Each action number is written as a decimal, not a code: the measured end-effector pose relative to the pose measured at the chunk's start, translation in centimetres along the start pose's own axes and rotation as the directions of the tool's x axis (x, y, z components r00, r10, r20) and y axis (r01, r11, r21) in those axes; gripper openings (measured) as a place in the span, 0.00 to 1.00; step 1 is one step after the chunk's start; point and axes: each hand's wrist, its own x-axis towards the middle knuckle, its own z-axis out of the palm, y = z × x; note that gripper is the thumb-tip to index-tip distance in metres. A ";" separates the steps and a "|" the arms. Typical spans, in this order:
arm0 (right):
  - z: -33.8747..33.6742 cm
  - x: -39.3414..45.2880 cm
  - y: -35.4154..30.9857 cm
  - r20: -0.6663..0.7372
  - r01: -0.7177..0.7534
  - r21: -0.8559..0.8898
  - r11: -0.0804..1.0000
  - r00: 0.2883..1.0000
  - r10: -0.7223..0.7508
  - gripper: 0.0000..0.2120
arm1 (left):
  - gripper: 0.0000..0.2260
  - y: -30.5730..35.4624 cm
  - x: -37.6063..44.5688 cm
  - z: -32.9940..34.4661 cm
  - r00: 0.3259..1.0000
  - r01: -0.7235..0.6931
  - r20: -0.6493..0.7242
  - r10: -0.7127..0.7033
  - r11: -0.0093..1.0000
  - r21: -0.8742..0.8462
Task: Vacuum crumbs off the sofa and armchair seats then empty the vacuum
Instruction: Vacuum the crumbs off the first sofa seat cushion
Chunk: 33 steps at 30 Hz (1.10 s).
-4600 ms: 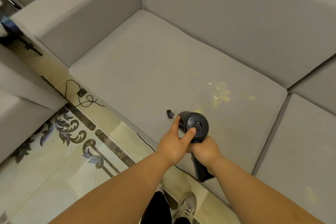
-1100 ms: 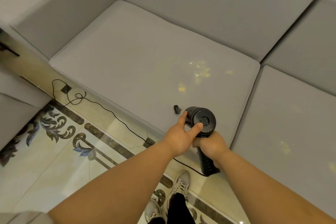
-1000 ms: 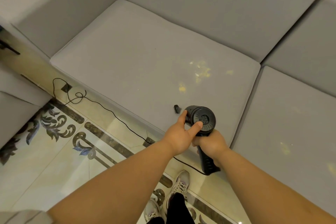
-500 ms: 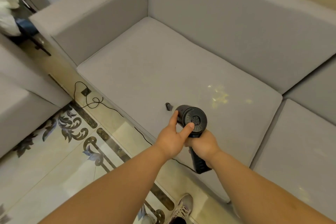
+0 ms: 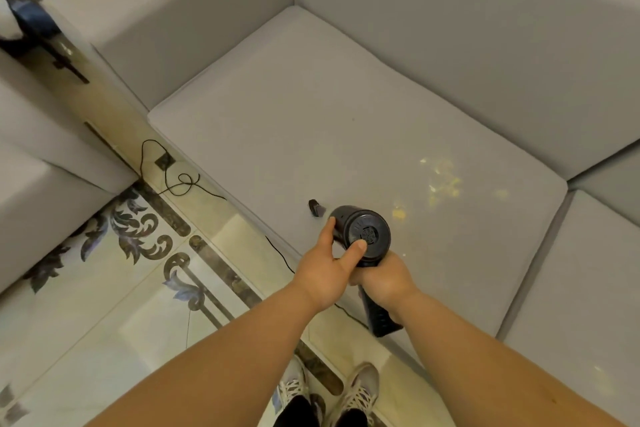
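Gripping the straight black handle, the right hand [image 5: 382, 282] curls its fingers tight round the handheld vacuum [image 5: 362, 236], whose round, vented rear cap faces the camera. The left hand [image 5: 325, 270] cups the cylindrical body from the side, thumb pressed on the cap, fingers wrapped over the barrel. Just beyond those fingers a small dark nozzle piece [image 5: 314, 208] lies on the smooth grey fabric sofa seat [image 5: 311, 135]. Pale yellow crumbs [image 5: 441, 180] speckle the cushion further right. A thin black cord [image 5: 173, 180] loops over glossy patterned floor tiles [image 5: 104, 305].
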 end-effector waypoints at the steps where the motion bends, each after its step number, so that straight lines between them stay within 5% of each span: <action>1: -0.1 -0.2 -0.1 -0.018 -0.009 0.012 1.000 1.000 0.009 0.16 | 0.36 0.4 0.1 -0.1 1.000 -0.004 0.017 0.004 1.000 0.008; 14: -6.4 -5.9 4.0 -0.299 -0.097 0.134 0.986 0.945 0.134 0.12 | 0.37 4.2 -1.3 7.1 0.935 -0.091 0.350 0.048 0.990 0.106; 33: -9.7 -9.8 13.2 -0.139 -0.072 0.080 0.994 0.987 0.082 0.11 | 0.36 -0.2 -8.7 15.0 0.977 -0.040 0.212 0.019 0.995 0.096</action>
